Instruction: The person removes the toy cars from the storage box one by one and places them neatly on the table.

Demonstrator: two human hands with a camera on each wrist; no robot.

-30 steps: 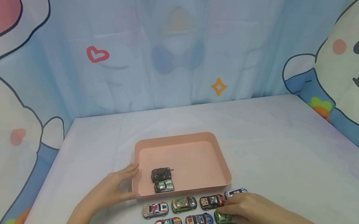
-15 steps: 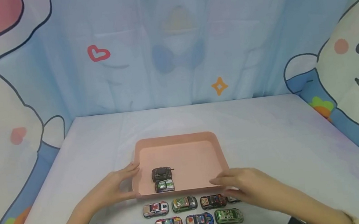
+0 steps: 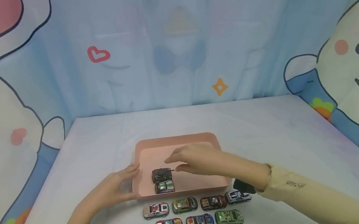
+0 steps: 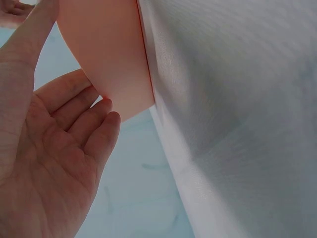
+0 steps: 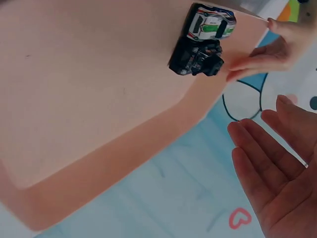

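Note:
A shallow pink tray [image 3: 197, 150] holds two toy vehicles near its left front: a black toy vehicle with a thin barrel [image 3: 161, 174] and a white-and-green toy car [image 3: 164, 187]. My left hand [image 3: 116, 185] rests against the tray's left end, fingertips on the wall and thumb by the front corner. In the left wrist view, the fingers [image 4: 79, 114] lie relaxed along the outside of the wall. My right hand [image 3: 194, 158] hovers over the tray, holding nothing. Its fingers reach left, close to the black vehicle, with the thumb apart from them.
Several toy cars stand in two rows before the tray, among them a white-and-red car [image 3: 155, 210], a blue car [image 3: 200, 222], a green car [image 3: 229, 217] and a white-and-black car [image 3: 238, 196]. A printed curtain [image 3: 179, 53] hangs behind the white table [image 3: 285, 133].
My right hand has left the green car, crossed the tray's front edge and moved up and left over the tray. My left hand and the cars have stayed put.

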